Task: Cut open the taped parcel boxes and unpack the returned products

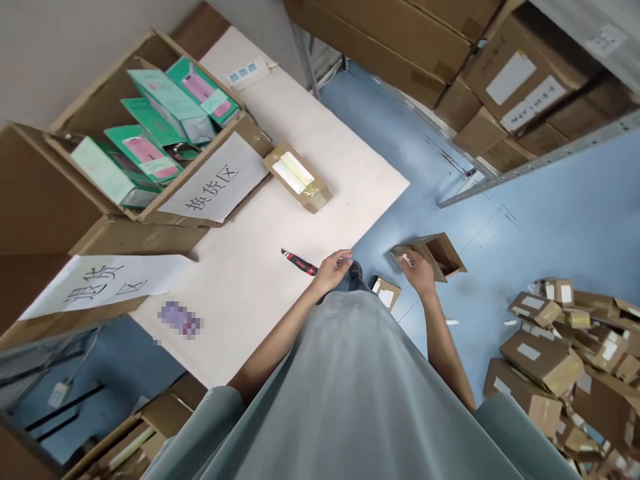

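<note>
My left hand (334, 271) is at the table's edge with its fingers loosely bent and apart; nothing shows in them. Just left of it, on the white tabletop (245, 267), lies a red and black utility knife (300, 263). My right hand (419, 272), to the right of the table, has its bent fingers on the near end of an opened brown cardboard box (440, 257). Part of its grip is hidden, and a small white patch shows by the fingertips. Farther up the table rests a taped cardboard box (299, 177) with a white label.
A carton (250, 133) of green packages (150, 157) stands on the table beside another labelled carton (107, 287). A blurred purple item (180, 319) lies nearby. Shelves of boxes (525, 73) stand at upper right. Many boxes (543, 360) are heaped on the blue floor, with a small one (386, 292) near my feet.
</note>
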Demonstrator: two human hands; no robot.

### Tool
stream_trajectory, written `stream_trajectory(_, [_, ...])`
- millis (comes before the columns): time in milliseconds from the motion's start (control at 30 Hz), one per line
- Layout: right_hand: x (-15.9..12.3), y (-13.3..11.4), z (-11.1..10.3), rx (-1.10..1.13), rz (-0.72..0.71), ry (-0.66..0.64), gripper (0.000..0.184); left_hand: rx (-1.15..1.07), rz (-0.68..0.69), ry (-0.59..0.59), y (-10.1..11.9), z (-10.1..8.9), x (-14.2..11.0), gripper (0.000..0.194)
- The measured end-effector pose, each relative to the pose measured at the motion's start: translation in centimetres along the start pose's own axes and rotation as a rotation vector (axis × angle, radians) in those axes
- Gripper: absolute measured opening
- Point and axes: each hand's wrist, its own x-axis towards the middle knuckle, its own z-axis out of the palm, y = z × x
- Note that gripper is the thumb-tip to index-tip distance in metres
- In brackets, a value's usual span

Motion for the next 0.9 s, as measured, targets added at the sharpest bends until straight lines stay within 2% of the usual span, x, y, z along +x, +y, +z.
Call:
stream_trajectory(100, [4.2, -6.9, 1.6, -0.006, -0.216, -0.059, 0.052, -0.08, -0.06, 0.162, -0.3, -2.4, -1.2, 0.041])
stream_trajectory(233, [8.9, -17.5, 5.3, -0.006, -0.502, -0.114, 0.062, -0.182, -0.105, 0.37, -1.1, -5.8, -3.6, 0.049])
stream_trajectory(333, [12.0, -24.8, 9.0, -0.053, -0.569, -0.131, 0.078, -0.239, -0.134, 0.532, -1.7, -8.1, -6.2, 0.053])
stream_trajectory(433, [14.5, -30.1, 13.0, -0.164, -0.544, -0.171, 0.094, -0.306, -0.189, 0.675, -2.2, -9.5, -9.3, 0.055])
stream_trajectory(500, [15.7, -32.2, 15.3, -0.237, -0.476, -0.186, 0.095, -0.362, -0.223, 0.747, -2.7, -10.1, -11.3, 0.057])
stream_trajectory(567, [16.6, -33.2, 16.9, -0.255, -0.402, -0.167, 0.094, -0.409, -0.239, 0.8, -3.5, -10.4, -13.1, 0.058])
stream_trajectory(700, [16.8, -33.6, 18.1, -0.223, -0.35, -0.082, 0.101, -0.456, -0.246, 0.839, -5.6, -11.3, -16.1, 0.058])
stream_trajectory(800, [15.1, -33.9, 17.8, -0.242, -0.363, -0.04, 0.101, -0.474, -0.229, 0.822, -7.7, -12.6, -18.0, 0.058])
stream_trajectory(900, [11.5, -34.4, 17.4, -0.279, -0.375, -0.021, 0.094, -0.491, -0.182, 0.791, -10.2, -14.4, -20.2, 0.059])
